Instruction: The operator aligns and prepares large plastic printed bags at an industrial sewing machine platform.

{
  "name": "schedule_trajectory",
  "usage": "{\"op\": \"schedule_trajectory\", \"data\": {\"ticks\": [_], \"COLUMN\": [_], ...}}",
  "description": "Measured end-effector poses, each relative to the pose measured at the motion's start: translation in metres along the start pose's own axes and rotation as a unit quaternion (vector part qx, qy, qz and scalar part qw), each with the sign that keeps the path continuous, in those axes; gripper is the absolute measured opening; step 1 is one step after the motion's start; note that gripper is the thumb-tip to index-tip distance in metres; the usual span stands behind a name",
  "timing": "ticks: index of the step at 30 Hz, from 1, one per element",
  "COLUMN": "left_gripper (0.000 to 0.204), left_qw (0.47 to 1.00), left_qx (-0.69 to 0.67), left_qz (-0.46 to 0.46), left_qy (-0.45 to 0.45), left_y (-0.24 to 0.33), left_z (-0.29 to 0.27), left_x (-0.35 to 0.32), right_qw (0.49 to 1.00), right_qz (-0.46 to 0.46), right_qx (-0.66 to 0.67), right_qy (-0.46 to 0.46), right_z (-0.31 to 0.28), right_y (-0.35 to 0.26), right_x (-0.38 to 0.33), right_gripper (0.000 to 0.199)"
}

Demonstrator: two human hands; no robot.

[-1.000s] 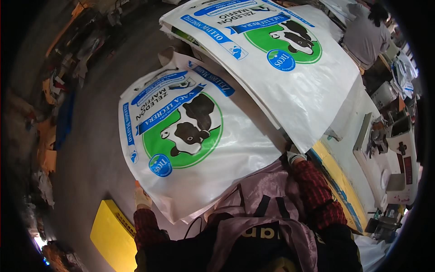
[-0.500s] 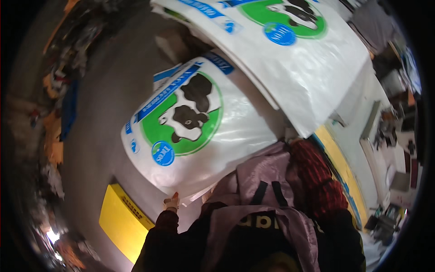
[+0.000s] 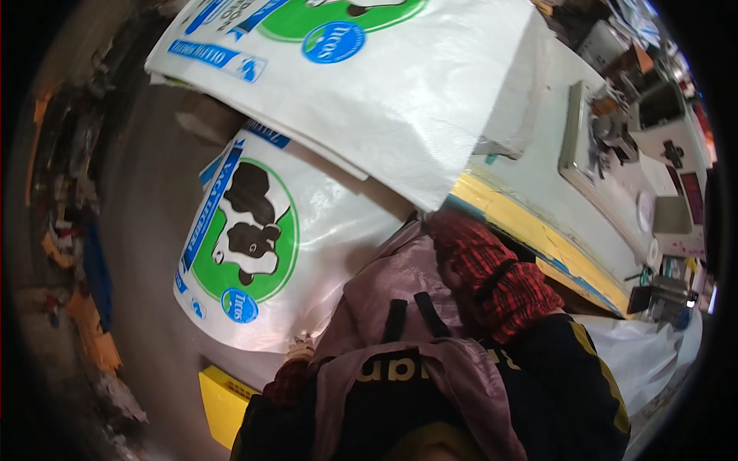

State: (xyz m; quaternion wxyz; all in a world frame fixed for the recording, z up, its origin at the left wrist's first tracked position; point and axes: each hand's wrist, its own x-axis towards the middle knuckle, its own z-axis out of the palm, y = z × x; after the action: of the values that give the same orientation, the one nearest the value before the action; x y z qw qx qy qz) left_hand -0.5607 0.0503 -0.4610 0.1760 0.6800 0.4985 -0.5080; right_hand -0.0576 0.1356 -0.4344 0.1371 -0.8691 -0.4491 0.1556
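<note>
A white woven sack (image 3: 330,253) with a black-and-white cow on a green circle hangs below the edge of a pile of like sacks (image 3: 430,100). At its near lower edge my left hand (image 3: 300,349) is closed, with the sack's rim pinched in it. My right hand (image 3: 420,216) reaches the sack's other near end, under the corner of the pile. Little of that hand shows past the red checked sleeve, and its fingers are hidden.
Right of the sacks stands a pale worktable (image 3: 530,180) with a yellow edge. Small tools and boxes crowd its far right. A yellow crate (image 3: 223,403) is on the floor at lower left. White plastic sheeting (image 3: 646,357) hangs at lower right.
The view has swung, so pile, sack and table sit further left. My left thumb, stretched upward earlier, is now down against the sack's rim. The right hand stays by the pile's corner.
</note>
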Motion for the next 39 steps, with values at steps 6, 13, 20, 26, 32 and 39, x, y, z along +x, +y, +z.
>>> {"op": "schedule_trajectory", "data": {"ticks": [6, 13, 20, 26, 32, 39], "left_gripper": [0.030, 0.041, 0.025, 0.027, 0.026, 0.023], "left_qw": [0.947, 0.519, 0.641, 0.657, 0.650, 0.564], "left_qx": [-0.095, -0.060, -0.058, -0.533, -0.418, -0.405], "left_qz": [0.102, 0.521, 0.322, 0.382, 0.433, 0.358], "left_qy": [-0.291, 0.676, 0.694, 0.370, 0.465, 0.624], "left_y": [0.065, 0.276, 0.377, 0.348, 0.347, 0.258], "left_z": [-0.215, -0.480, -0.546, -0.542, -0.446, -0.530], "left_x": [0.000, -0.118, -0.071, -0.089, -0.164, -0.215], "right_qw": [0.999, 0.997, 0.989, 0.846, 0.638, 0.704], "right_qz": [-0.006, -0.045, -0.084, -0.175, 0.113, 0.128], "right_qx": [0.029, 0.062, 0.087, 0.458, 0.751, 0.682], "right_qy": [-0.013, -0.021, 0.081, -0.207, 0.128, 0.152], "right_z": [-0.007, -0.028, -0.044, -0.150, -0.226, -0.202], "right_y": [-0.004, 0.012, 0.081, 0.077, 0.070, 0.087], "right_x": [-0.007, -0.043, -0.109, -0.117, -0.077, -0.109], "right_gripper": [0.041, 0.041, 0.041, 0.031, 0.040, 0.020]}}
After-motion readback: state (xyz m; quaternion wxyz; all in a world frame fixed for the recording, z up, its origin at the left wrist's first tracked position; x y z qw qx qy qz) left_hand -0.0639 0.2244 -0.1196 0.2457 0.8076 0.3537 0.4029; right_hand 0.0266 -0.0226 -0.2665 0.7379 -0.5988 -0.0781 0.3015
